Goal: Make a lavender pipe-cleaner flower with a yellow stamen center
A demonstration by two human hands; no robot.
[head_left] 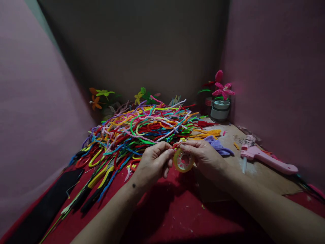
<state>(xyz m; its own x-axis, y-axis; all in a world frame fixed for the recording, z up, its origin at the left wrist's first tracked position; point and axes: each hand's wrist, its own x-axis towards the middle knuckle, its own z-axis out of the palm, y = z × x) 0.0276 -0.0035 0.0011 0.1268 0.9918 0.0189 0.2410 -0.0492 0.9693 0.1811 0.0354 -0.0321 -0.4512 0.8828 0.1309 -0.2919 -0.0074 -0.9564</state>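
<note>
Tightly, left hand (153, 161) and right hand (203, 156) pinch red piece (175, 146) between them; tape roll (183, 160) just below.

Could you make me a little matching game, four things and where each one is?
Things:
1. Tape roll
2. Pink glue gun
3. Pink flower
4. Pile of coloured strands

Places:
A. Above a grey container
B. Heaped beyond the left hand
C. Held at the right hand
D. Lying on the brown board

Pairs: 1-C, 2-D, 3-A, 4-B
</note>
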